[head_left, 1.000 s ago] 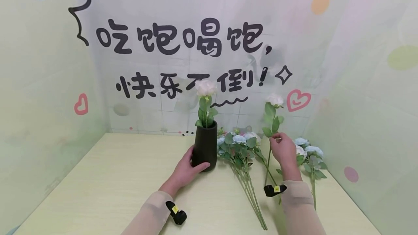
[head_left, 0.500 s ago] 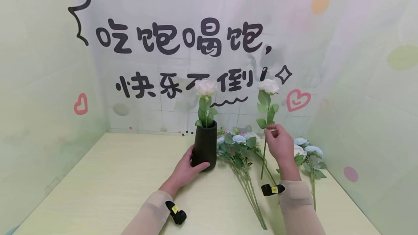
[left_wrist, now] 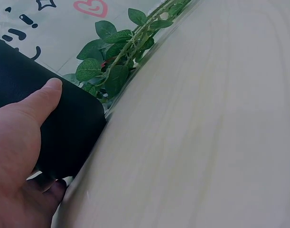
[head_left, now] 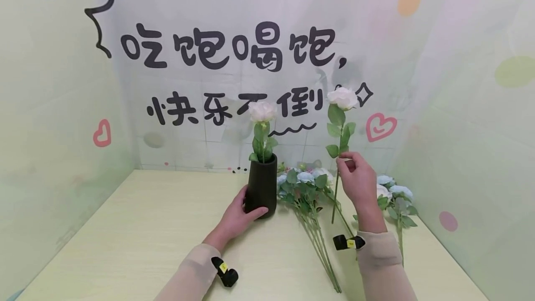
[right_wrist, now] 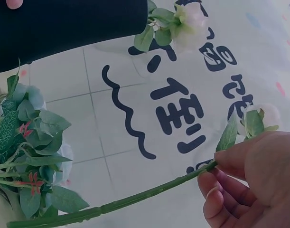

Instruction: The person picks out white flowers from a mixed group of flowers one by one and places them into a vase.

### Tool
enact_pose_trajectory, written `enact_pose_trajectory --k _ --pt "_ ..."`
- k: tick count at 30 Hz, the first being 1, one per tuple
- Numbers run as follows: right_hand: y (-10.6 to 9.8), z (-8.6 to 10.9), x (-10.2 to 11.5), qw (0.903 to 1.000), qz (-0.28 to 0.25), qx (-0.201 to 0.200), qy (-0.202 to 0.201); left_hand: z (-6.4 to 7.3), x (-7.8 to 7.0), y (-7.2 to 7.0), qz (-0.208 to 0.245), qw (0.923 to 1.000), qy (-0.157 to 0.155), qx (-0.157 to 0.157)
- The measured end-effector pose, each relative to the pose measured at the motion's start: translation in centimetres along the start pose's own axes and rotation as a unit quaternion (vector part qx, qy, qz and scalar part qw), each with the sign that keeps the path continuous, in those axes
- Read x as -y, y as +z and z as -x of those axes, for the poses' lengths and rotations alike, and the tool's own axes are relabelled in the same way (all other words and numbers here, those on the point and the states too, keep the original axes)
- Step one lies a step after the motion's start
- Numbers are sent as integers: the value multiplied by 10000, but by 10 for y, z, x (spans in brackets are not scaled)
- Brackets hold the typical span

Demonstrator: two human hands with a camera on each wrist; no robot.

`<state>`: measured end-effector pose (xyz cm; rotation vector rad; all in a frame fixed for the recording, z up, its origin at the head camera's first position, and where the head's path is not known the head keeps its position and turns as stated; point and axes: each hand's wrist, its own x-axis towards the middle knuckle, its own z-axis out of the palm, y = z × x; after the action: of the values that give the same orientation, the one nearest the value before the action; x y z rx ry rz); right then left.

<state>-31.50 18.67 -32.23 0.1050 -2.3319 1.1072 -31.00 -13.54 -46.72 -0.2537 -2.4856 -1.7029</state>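
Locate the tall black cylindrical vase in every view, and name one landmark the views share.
Head: tall black cylindrical vase stands at table centre, gripped by the left hand.
Left wrist: at the left edge, under the thumb.
Right wrist: across the top left.
Shared landmark: the leafy flower bunch lying beside the vase.

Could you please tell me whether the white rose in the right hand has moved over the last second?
Yes: the white long-stemmed rose rose, leftward, from beside the pink heart sticker to above it.

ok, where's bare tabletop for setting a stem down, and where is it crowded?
Bare: table left of the black vase and left hand, out to the left wall. Crowded: right of the vase, where loose flowers lie under the right hand holding a white rose.
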Motion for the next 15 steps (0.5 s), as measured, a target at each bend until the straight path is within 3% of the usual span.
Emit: enact_pose_trajectory --k 15 --pt "-4 9 24 9985 -250 -213 -447 2 -1 -1 5 10000 -16 -14"
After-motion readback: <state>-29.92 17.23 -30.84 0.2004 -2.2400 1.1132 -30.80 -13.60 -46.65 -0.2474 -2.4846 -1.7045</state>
